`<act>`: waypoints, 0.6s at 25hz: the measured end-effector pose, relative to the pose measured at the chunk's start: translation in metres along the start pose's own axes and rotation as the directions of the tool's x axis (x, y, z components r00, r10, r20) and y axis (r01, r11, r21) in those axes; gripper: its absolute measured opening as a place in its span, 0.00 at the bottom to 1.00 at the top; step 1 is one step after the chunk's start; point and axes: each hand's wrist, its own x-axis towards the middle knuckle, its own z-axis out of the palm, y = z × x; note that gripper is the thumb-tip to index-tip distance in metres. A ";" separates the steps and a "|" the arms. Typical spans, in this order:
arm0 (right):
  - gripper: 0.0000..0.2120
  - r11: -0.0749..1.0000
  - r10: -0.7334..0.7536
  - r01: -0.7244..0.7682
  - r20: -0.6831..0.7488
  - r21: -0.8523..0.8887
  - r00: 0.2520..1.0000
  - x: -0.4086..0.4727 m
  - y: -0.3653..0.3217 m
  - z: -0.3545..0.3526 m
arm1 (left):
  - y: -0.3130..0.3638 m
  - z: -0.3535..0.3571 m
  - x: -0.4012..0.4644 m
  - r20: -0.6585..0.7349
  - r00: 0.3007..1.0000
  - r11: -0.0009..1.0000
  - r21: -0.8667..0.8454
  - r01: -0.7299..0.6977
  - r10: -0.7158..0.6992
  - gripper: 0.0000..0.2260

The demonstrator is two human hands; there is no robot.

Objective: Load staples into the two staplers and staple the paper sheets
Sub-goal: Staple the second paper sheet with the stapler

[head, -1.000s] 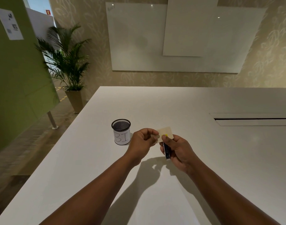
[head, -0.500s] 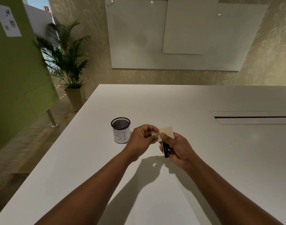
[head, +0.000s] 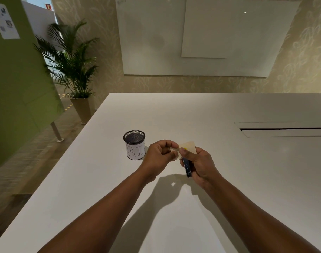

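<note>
Right hand (head: 199, 165) grips a small dark box (head: 187, 168) and a pale card (head: 189, 147) above the white counter (head: 247, 179); left hand (head: 158, 157) pinches the card's edge. Mesh cup (head: 134, 145) stands left. Palm (head: 70, 59) and whiteboard (head: 192, 37) behind.

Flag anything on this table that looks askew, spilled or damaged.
Nothing stands out. The mesh cup stands upright on the table. The left hand pinches a pale card that the right hand holds with a small dark box.
</note>
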 end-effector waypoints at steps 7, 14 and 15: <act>0.18 1.000 0.023 -0.023 0.024 -0.016 0.999 -0.001 0.004 0.007 | -0.002 -0.004 0.011 -0.041 0.999 1.000 0.011 0.017 -0.017 0.08; 0.12 0.962 0.023 -0.061 -0.143 -0.267 0.989 0.007 0.012 0.005 | -0.005 -0.011 0.024 -0.238 0.971 1.000 -0.012 -0.019 0.015 0.13; 0.12 0.930 -0.008 -0.063 -0.191 -0.361 0.982 0.009 0.014 0.003 | -0.005 -0.012 0.026 -0.240 0.971 1.000 -0.006 -0.019 0.017 0.13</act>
